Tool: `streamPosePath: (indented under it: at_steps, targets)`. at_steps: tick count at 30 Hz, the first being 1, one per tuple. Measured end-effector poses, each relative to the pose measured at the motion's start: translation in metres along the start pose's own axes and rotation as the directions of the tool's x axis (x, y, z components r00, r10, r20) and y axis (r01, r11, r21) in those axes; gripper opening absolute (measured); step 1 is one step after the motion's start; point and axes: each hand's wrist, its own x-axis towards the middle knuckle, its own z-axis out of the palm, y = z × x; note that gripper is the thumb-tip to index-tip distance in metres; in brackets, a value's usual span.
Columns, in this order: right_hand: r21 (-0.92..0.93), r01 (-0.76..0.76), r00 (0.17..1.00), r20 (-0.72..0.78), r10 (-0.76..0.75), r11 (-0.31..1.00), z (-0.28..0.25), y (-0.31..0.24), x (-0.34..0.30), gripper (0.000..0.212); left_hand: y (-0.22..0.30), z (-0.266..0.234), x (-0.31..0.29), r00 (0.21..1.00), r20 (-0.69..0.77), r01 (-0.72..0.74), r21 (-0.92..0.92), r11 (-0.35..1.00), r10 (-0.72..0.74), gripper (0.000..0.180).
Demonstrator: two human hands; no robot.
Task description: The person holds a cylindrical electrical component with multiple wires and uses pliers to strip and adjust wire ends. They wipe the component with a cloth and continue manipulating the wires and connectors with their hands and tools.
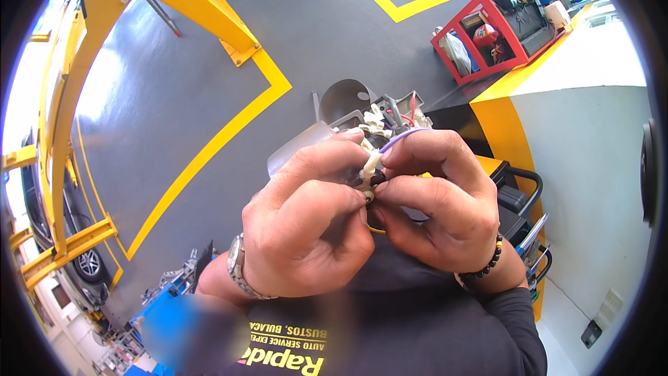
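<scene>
At the centre of the view, in front of the wearer's dark shirt, a small cream fitting sits between the two hands. Left hand: fingers curled, thumb and fingertips pinching the fitting from its side. Right hand: fingers bent, tips drawn together on the fitting's opposite side; exact contact under the tips cannot be told. A purple wire arches from the fitting along the right forefinger. Just beyond the fingertips lie white plastic pieces and a red wire. Wristwatch noted on the left wrist, beaded bracelet on the right. Farther off, upper right, stands a red cart with items inside.
</scene>
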Motion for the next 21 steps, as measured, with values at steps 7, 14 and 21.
streamPosePath:
  at_steps: [7,14,21]
  targets:
    - [0.184,-0.084,0.995,-0.028,0.091,0.979,0.003,0.007,-0.002,0.030,0.005,0.004,0.001,0.999,-0.026,0.037,0.010,0.999,-0.036,0.021]
    - [0.464,-0.301,0.952,0.095,0.291,0.833,0.001,0.002,0.003,0.025,0.010,0.010,-0.002,0.987,-0.141,0.066,-0.073,0.995,-0.076,0.029]
    - [0.600,-0.404,0.910,0.184,0.372,0.690,-0.003,-0.002,0.007,0.026,0.015,0.020,-0.003,0.961,-0.248,0.082,-0.162,0.983,-0.121,0.029]
